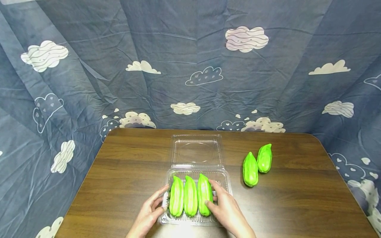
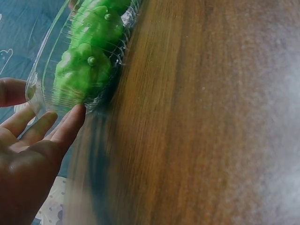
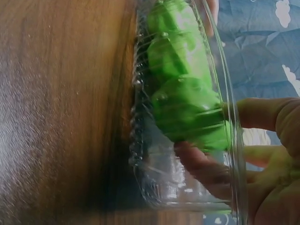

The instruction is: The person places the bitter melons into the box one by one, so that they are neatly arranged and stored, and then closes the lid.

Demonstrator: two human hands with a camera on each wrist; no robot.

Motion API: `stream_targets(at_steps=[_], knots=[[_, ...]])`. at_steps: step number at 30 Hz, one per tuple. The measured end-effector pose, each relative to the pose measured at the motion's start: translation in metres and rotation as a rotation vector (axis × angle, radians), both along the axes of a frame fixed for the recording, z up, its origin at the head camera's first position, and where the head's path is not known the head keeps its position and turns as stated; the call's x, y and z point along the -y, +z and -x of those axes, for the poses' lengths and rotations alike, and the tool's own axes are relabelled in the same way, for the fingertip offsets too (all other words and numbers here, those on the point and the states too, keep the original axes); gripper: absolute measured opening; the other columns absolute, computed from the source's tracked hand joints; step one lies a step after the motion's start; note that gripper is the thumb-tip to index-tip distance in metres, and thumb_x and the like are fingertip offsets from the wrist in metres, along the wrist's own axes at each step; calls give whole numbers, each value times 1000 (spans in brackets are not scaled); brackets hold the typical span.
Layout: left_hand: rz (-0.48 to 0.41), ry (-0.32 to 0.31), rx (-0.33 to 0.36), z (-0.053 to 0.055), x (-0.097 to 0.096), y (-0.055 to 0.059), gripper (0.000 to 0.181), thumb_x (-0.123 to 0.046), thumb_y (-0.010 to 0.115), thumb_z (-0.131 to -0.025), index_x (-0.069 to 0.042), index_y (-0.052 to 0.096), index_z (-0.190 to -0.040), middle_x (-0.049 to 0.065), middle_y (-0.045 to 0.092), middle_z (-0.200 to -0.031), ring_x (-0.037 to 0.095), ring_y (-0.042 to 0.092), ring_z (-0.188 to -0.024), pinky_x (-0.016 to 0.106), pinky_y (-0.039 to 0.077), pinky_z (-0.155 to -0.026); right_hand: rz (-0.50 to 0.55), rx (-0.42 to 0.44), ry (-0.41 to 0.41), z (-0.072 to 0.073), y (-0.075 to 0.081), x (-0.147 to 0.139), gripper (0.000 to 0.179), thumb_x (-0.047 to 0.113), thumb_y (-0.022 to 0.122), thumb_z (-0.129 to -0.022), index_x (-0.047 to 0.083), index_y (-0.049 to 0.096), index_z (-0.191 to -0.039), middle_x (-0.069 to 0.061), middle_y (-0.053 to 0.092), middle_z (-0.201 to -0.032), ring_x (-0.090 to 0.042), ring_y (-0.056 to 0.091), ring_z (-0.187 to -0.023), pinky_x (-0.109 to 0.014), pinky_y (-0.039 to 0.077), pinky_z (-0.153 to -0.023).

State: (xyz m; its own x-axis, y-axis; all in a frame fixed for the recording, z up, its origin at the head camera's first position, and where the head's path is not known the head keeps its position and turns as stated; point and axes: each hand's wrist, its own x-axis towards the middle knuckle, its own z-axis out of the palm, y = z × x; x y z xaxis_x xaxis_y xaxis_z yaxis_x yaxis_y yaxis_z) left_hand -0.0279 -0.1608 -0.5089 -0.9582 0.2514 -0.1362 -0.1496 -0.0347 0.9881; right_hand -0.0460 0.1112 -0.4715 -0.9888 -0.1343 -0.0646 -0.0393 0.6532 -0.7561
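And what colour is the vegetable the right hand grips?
Bright green; the vegetable shows best in the head view.

Left hand (image 1: 148,208): bare, slim fingers (image 2: 70,125). Right hand (image 1: 224,203): also bare. Wrist (image 1: 241,226) behind each hand bare.

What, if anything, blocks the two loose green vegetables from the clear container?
The right hand: gripping the rightmost packed vegetable, it crosses the container's right side. Nothing else visible stands between the container and the loose vegetables.
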Motion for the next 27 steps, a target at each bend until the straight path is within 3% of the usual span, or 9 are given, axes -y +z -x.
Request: stream_targets(at_steps=[11,22,27], knots=[[-12,3,10,0,0,1,70,10,55,-83,-2,37,-149,17,30,-156,21,48,-127,27,45,-97,69,30,114,7,0,-7,70,7,75,-81,9,46,-144,-19,56,-134,-22,68,-90,-43,56,-77],[-16,9,7,0,-1,0,70,10,56,-83,-1,38,-149,20,29,-156,21,49,-126,29,46,-96,15,-4,51,6,-2,-4,66,7,76,-78,10,52,-140,-11,59,-127,-26,65,-100,-48,53,-85],[-5,3,-6,1,-1,-1,69,10,55,-83,-1,38,-149,20,28,-156,20,50,-125,29,47,-95,32,-25,29,4,-5,-1,66,3,76,-77,9,53,-139,-7,60,-120,-21,61,-97,-35,54,-77]])
